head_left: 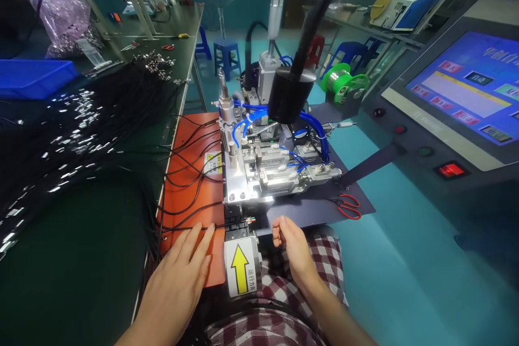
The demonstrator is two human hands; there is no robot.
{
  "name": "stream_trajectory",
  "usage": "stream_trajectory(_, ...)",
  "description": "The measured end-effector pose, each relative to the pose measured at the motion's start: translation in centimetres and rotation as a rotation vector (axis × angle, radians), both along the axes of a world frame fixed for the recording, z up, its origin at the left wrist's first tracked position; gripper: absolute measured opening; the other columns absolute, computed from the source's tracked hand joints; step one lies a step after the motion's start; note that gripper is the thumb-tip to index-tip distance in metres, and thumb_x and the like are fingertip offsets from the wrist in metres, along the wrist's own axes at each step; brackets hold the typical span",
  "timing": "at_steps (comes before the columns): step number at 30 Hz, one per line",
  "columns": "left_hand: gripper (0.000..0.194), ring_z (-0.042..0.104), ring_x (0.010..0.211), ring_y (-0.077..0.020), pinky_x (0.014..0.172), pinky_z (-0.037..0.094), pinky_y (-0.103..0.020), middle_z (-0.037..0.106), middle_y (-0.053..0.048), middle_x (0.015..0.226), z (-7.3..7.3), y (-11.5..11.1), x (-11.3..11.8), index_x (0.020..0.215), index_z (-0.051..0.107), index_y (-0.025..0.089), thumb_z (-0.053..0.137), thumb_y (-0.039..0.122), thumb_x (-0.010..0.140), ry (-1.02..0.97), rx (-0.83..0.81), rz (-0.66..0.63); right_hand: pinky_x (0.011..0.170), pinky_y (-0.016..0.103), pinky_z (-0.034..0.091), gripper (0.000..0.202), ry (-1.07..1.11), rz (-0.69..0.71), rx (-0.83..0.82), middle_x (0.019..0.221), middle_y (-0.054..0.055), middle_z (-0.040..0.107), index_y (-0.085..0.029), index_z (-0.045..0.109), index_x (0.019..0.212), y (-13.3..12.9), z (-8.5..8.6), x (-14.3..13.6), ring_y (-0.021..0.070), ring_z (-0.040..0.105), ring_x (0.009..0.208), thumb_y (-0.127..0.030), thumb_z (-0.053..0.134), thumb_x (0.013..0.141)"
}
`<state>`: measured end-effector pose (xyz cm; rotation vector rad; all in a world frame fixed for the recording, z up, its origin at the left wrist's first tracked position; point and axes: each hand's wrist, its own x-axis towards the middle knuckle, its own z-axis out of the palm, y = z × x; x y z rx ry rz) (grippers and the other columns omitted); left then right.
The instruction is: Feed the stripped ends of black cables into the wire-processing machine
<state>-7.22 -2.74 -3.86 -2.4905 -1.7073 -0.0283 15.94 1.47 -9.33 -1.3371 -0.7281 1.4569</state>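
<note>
Two hands could be seen at the front of a shiny machine (pixel 279 170). The left hand (pixel 178 265) was laid on an orange board (pixel 217 270), with its fingers almost straight and spread a little. One black cable (pixel 221 225) was touched by its fingertips, but it could not be told how hard it was pressed. This cable was stretched across the board, and its end, with small colored wires (pixel 250 220), was set at the near edge of the machine. The right hand (pixel 294 246) was lifted just beside those wires, with its fingers curled in. It could not be told if anything was pinched inside them.

More black cables were spread over the board, and their ends were lined up along the machine. Below the wire end, a white sign (pixel 240 268) was marked with a yellow arrow. Red-handled scissors (pixel 349 207) were placed on a dark plate (pixel 367 203) to the right. A big heap of cables (pixel 81 119) was piled on the table (pixel 81 248) to the left, near a blue tray (pixel 36 78). A bright screen (pixel 466 86) was tilted at the far right.
</note>
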Motion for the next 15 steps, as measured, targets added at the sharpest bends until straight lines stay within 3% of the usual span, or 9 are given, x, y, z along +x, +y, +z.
stream_trajectory(4,0.044,0.049,0.120,-0.0305,0.092,0.048,-0.045,0.049,-0.015,0.136,0.8,2.8,0.0,0.134,0.045,0.015,0.036,0.029,0.093,-0.082,-0.039,0.018,0.051,0.026,0.037,0.036,-0.020,-0.001,-0.003,0.058,-0.002,0.050,-0.018,0.058,0.071,-0.2,0.5,-0.1,0.0120,0.044,0.051,-0.053,0.059,0.079)
stream_trajectory(7,0.039,0.051,0.118,-0.0233,0.094,0.046,-0.037,0.048,-0.012,0.136,3.6,4.9,-0.9,0.129,0.048,0.017,0.032,0.023,0.094,-0.277,-0.162,-0.040,0.051,0.025,0.036,0.033,-0.031,0.008,-0.011,0.060,-0.003,0.050,-0.018,0.060,0.072,-0.4,1.3,0.0,0.0120,0.044,0.052,-0.050,0.061,0.078)
stream_trajectory(9,0.032,0.060,0.099,-0.0151,0.086,0.048,-0.026,0.061,-0.006,0.114,5.9,5.2,-1.9,0.114,0.056,0.020,0.031,0.016,0.094,-0.422,-0.392,-0.190,0.051,0.025,0.035,0.030,-0.025,0.016,-0.028,0.061,-0.003,0.050,-0.019,0.059,0.072,-0.6,1.9,0.4,0.0118,0.043,0.052,-0.048,0.064,0.076)
stream_trajectory(11,0.025,0.060,0.085,-0.0138,0.084,0.047,-0.025,0.064,-0.001,0.088,7.5,4.6,-3.1,0.089,0.061,0.022,0.039,0.010,0.090,-0.329,-0.568,-0.331,0.050,0.024,0.035,0.029,-0.028,0.013,-0.045,0.061,-0.002,0.049,-0.019,0.059,0.071,-0.9,2.4,0.8,0.0118,0.042,0.053,-0.047,0.065,0.075)
stream_trajectory(12,0.025,0.059,0.083,-0.0149,0.092,0.044,-0.031,0.062,0.001,0.080,8.0,4.1,-3.6,0.079,0.060,0.022,0.042,0.005,0.085,-0.233,-0.552,-0.370,0.050,0.024,0.035,0.029,-0.026,0.018,-0.055,0.061,-0.002,0.049,-0.019,0.059,0.071,-1.0,2.7,1.0,0.0117,0.042,0.054,-0.046,0.064,0.076)
stream_trajectory(15,0.027,0.056,0.081,-0.0179,0.107,0.027,-0.045,0.059,0.001,0.074,8.3,3.1,-4.7,0.075,0.056,0.021,0.044,-0.003,0.076,0.009,-0.421,-0.417,0.051,0.024,0.034,0.028,-0.018,0.032,-0.066,0.063,-0.002,0.049,-0.019,0.059,0.072,-1.3,3.2,1.3,0.0117,0.041,0.055,-0.046,0.063,0.078)
